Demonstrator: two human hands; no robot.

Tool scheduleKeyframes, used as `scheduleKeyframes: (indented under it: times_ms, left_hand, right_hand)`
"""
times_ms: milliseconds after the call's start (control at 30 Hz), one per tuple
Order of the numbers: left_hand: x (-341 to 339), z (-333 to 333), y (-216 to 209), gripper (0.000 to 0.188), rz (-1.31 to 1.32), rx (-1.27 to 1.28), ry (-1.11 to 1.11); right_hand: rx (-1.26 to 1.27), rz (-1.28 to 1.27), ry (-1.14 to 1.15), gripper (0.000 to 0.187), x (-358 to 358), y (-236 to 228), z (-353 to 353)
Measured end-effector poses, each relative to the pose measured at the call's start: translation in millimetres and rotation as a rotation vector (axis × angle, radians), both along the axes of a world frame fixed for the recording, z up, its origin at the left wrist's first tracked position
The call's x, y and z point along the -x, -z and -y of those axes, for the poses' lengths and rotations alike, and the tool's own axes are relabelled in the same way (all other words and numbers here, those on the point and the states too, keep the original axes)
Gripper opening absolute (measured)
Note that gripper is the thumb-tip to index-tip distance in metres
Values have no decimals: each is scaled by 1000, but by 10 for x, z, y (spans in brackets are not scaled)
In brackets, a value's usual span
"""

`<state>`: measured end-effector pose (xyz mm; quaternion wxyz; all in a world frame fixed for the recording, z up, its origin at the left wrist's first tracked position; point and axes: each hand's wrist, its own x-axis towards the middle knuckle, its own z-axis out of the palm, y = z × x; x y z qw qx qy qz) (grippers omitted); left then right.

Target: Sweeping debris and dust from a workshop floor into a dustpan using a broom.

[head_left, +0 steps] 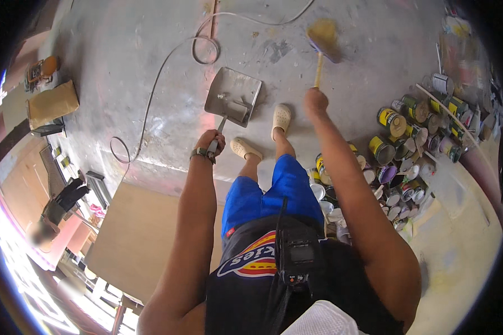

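My left hand (208, 144) is wrapped round the grey handle of a dustpan (237, 89). The pan lies on the floor ahead of my feet, with some pale debris in it. Out to the right, my right hand (316, 103) grips the light wooden handle of a broom (324, 38). The broom's yellowish-brown bristles rest on or close to the floor, well apart from the dustpan; exact contact is hard to tell.
Many paint cans (382, 149), several open or stained, crowd the floor at my right, with a long stick (458, 120) across them. A thin hose or cable (151, 95) loops over the grey floor (134, 44). A large board (145, 234) lies at left. Another person (61, 204) stands far left.
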<state>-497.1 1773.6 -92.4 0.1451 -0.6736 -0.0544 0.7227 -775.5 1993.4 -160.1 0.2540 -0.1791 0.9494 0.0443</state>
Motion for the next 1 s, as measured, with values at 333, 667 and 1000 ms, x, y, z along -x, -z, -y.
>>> scheduleKeyframes:
  times_ms: [333, 667, 1000]
  left_hand:
    - [-100, 193, 7, 15, -15, 109, 91]
    - [-387, 266, 74, 14, -78, 92, 51]
    - [-359, 258, 60, 17, -30, 48, 26]
  right_hand:
    - [67, 115, -331, 30, -694, -522, -63]
    - [62, 303, -245, 41, -700, -1774, -76]
    - [-77, 201, -323, 28, -384, -567, 749]
